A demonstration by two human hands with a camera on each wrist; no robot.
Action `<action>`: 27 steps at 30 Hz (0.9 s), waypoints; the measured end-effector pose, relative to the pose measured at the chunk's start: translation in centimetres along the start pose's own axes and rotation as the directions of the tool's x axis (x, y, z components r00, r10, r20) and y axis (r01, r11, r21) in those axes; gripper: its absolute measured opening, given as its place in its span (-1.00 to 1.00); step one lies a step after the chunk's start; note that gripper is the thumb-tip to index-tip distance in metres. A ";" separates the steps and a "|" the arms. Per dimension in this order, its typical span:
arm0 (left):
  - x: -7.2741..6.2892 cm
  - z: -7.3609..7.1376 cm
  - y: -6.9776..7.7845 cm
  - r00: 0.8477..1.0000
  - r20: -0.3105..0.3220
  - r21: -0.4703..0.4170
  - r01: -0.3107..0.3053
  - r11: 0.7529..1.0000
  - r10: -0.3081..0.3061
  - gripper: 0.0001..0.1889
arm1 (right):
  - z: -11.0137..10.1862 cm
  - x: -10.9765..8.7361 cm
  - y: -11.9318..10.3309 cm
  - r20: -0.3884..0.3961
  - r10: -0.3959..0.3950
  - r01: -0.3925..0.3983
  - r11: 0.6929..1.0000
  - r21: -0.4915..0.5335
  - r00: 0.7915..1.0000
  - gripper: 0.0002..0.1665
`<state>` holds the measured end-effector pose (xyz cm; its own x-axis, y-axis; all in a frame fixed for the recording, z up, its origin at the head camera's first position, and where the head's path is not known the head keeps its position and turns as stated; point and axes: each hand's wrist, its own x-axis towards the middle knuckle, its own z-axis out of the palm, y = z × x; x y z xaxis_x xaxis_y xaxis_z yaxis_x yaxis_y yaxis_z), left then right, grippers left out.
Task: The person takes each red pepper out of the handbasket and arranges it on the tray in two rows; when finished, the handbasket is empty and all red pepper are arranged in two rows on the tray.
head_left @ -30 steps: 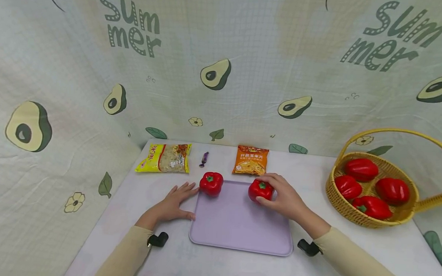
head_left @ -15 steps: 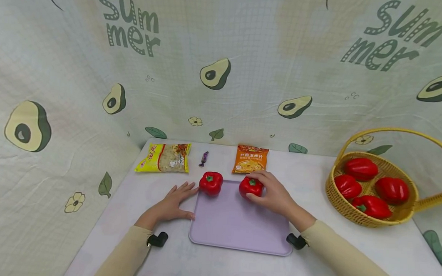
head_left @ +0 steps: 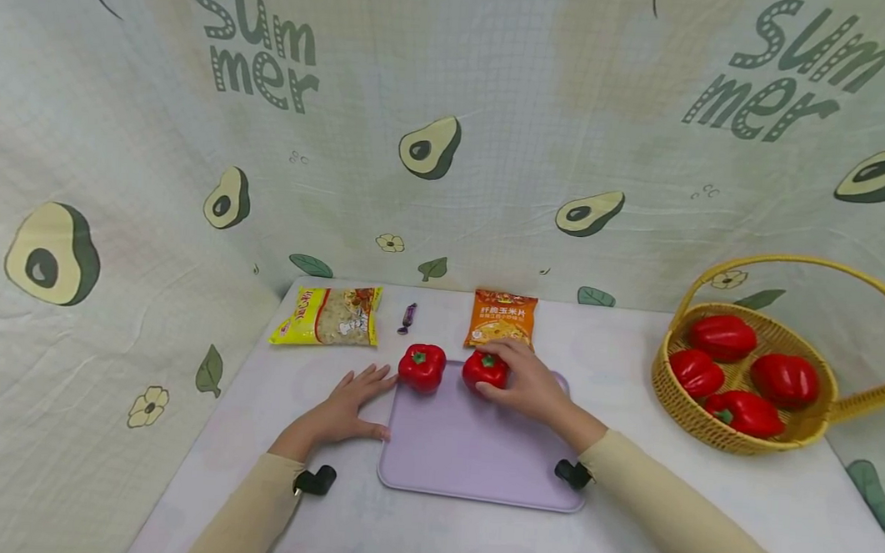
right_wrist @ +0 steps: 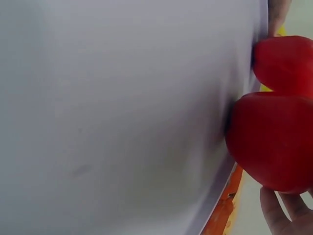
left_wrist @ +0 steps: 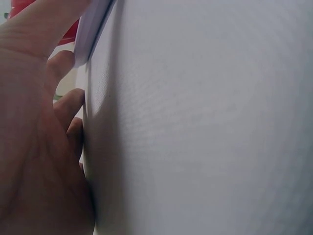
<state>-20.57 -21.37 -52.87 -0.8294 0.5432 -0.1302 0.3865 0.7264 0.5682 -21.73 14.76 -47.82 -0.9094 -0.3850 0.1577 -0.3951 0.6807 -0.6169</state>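
My right hand [head_left: 523, 383] holds a red bell pepper [head_left: 482, 372] at the far edge of the lilac tray [head_left: 478, 454], fingers behind it and thumb in front. In the right wrist view this pepper [right_wrist: 274, 142] sits low on or just over the tray; I cannot tell if it touches. To its left, a second red bell pepper [head_left: 421, 369] stands on the tray's far left corner, stem up. My left hand [head_left: 347, 407] lies with spread fingers at the tray's left edge, its thumb and a fingertip against the rim. The left wrist view shows that palm [left_wrist: 39, 137] beside the white tabletop.
A yellow wicker basket [head_left: 668, 405] with several red bell peppers stands at the right. Behind the tray lie a yellow snack bag [head_left: 328, 316], a small purple-wrapped candy [head_left: 408, 318] and an orange snack packet [head_left: 502, 317]. A printed cloth [head_left: 498, 79] hangs behind the table.
My right hand has moved left along the tray's far side with its bell pepper, closer to the other one. The left hand has stayed at the tray's left edge.
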 end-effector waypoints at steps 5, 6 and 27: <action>0.0 -0.1 0.1 1.000 0.004 0.008 0.004 1.000 -0.004 0.06 | 0.2 0.3 -0.4 0.006 -0.004 0.004 1.000 -0.001 1.000 -0.28; 0.0 -0.1 0.2 1.000 0.007 0.011 0.005 1.000 -0.005 0.06 | 0.1 0.3 -0.4 0.010 0.000 0.000 1.000 -0.002 1.000 -0.28; -0.1 0.1 -0.1 1.000 -0.003 -0.013 -0.007 1.000 0.007 0.05 | -0.2 0.5 -0.3 0.095 0.055 -0.058 0.998 0.031 0.994 -0.09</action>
<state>-20.50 -21.48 -52.98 -0.8277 0.5474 -0.1240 0.3872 0.7169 0.5798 -22.12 14.46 -47.36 -0.9130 -0.4050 0.0495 -0.3377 0.6821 -0.6486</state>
